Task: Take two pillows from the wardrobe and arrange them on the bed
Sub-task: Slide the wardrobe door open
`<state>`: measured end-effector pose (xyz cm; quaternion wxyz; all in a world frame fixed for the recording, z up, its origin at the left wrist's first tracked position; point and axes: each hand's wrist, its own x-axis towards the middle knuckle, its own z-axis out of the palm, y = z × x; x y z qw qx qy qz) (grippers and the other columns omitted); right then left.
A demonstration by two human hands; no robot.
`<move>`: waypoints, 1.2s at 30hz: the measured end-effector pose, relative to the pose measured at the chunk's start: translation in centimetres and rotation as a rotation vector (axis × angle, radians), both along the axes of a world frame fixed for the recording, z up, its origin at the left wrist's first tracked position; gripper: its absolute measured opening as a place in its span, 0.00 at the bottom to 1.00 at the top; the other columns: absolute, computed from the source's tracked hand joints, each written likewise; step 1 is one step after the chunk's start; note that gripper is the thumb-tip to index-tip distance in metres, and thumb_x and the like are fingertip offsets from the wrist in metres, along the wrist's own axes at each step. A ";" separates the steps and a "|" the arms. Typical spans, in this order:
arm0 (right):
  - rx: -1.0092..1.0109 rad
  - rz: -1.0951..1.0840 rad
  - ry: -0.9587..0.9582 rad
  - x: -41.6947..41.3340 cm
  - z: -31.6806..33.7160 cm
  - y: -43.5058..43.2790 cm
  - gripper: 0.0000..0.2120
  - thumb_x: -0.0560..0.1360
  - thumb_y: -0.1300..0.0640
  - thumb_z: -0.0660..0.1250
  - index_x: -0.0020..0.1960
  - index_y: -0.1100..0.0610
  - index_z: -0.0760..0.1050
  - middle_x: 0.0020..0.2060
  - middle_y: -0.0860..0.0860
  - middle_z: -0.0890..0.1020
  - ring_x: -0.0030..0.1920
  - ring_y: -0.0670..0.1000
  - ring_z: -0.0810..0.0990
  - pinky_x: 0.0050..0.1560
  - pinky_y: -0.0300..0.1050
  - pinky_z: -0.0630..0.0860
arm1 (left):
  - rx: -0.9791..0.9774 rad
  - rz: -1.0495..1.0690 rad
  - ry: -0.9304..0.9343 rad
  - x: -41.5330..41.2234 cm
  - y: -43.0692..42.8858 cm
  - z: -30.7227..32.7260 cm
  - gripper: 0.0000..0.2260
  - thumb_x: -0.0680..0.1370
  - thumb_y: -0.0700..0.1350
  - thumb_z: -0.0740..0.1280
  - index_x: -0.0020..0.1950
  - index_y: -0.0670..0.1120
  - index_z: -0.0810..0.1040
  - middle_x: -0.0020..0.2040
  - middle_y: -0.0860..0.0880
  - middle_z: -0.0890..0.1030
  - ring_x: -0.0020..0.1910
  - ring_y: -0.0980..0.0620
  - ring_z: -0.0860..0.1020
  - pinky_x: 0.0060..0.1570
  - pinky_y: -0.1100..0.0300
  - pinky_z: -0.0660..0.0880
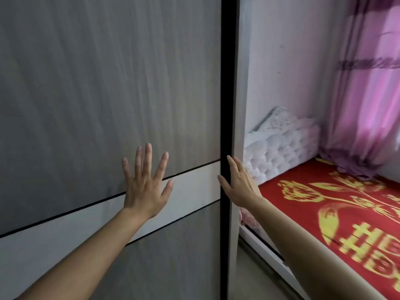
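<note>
The wardrobe's grey sliding door (86,94) fills the left of the head view, crossed by a white band. My left hand (145,185) lies flat on the door with its fingers spread, over the band. My right hand (240,182) rests against the door's black right edge (226,105), fingers straight and holding nothing. The door is closed, and no pillows are visible. The bed (337,204) with a red and gold cover lies to the right.
A white tufted headboard (281,144) stands against the pale wall behind the bed. Purple and pink curtains (368,94) hang at the far right. A narrow strip of floor (255,278) runs between the wardrobe and the bed's white frame.
</note>
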<state>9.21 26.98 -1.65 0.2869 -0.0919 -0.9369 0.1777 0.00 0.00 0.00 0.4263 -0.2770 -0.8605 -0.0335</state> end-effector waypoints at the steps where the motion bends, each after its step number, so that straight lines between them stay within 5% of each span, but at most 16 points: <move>1: -0.026 0.023 -0.006 -1.6 0.1 1.0 0.35 0.81 0.40 0.55 0.81 0.54 0.46 0.80 0.54 0.53 0.78 0.55 0.56 0.72 0.53 0.65 | 0.000 0.025 0.005 -0.7 0.8 0.1 0.33 0.78 0.62 0.54 0.80 0.52 0.50 0.80 0.40 0.42 0.79 0.39 0.43 0.72 0.31 0.41; 8: -0.385 0.015 0.021 -11.0 -1.4 4.2 0.37 0.80 0.44 0.58 0.80 0.57 0.44 0.78 0.57 0.57 0.77 0.57 0.57 0.73 0.53 0.61 | 0.042 0.277 0.027 -6.1 2.0 -2.2 0.34 0.77 0.64 0.52 0.80 0.53 0.49 0.81 0.41 0.41 0.79 0.39 0.41 0.69 0.27 0.42; 13: -0.696 0.019 0.049 -15.2 -3.7 3.6 0.41 0.75 0.47 0.60 0.80 0.55 0.42 0.74 0.61 0.65 0.73 0.59 0.64 0.70 0.53 0.65 | 0.006 0.275 0.159 -9.0 1.1 -4.0 0.37 0.76 0.66 0.56 0.80 0.53 0.49 0.81 0.42 0.42 0.79 0.38 0.42 0.69 0.30 0.34; 20: -0.757 -0.074 0.161 -16.8 -4.5 2.1 0.41 0.71 0.47 0.56 0.80 0.53 0.43 0.75 0.62 0.61 0.74 0.61 0.60 0.70 0.56 0.63 | 0.022 0.250 0.290 -10.5 1.0 -4.9 0.39 0.75 0.68 0.59 0.80 0.53 0.52 0.81 0.43 0.43 0.79 0.38 0.46 0.69 0.26 0.40; 29: -0.750 -0.083 0.206 -15.3 -4.5 1.0 0.39 0.73 0.48 0.61 0.79 0.49 0.47 0.69 0.58 0.71 0.66 0.56 0.71 0.63 0.51 0.69 | 0.012 0.233 0.246 -9.7 -0.4 -4.8 0.36 0.76 0.68 0.57 0.80 0.53 0.52 0.81 0.44 0.42 0.79 0.39 0.44 0.70 0.27 0.39; 36: -0.698 -0.002 0.194 -14.3 -4.9 -4.0 0.37 0.76 0.47 0.61 0.79 0.46 0.46 0.76 0.53 0.62 0.70 0.58 0.70 0.66 0.56 0.70 | 0.002 0.285 0.226 -9.1 -5.7 -5.0 0.38 0.76 0.68 0.57 0.80 0.53 0.49 0.81 0.43 0.42 0.79 0.38 0.44 0.70 0.28 0.38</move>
